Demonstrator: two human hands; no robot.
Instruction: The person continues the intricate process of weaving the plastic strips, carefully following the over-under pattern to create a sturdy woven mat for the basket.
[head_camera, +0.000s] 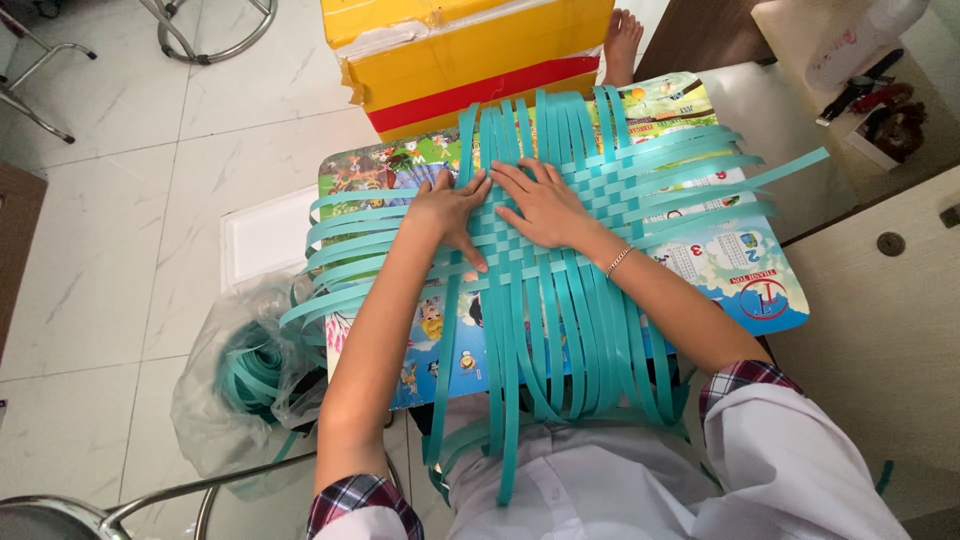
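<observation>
Both hands are down flat on the weave; the left hand (450, 212) lies open, fingers spread, palm pressing the half-woven mat of flat teal plastic strips (545, 235), gripping nothing; the right hand (545, 205) sits just beside it, likewise open and splayed, pinning the crossings rather than holding any strip; the fingertips of the two nearly meet at the top of the woven patch. The mat rests on a small surface covered with a bright cartoon-printed sheet (745, 275), right in front of the person; the woven part lies directly beneath the hands, while the loose strips run two ways: the long ones hang toward the person's lap, their long axis pointing away from the body, and the cross strips fan out sideways, left and right. The left hand is nearer the loose ends on the left edge; the right hand is nearer those fanning to the right. A clear plastic bag holding a coil of teal strip (245, 375) sits on the floor at the left; a yellow cardboard box with a red band (470, 60) stands beyond the surface.
</observation>
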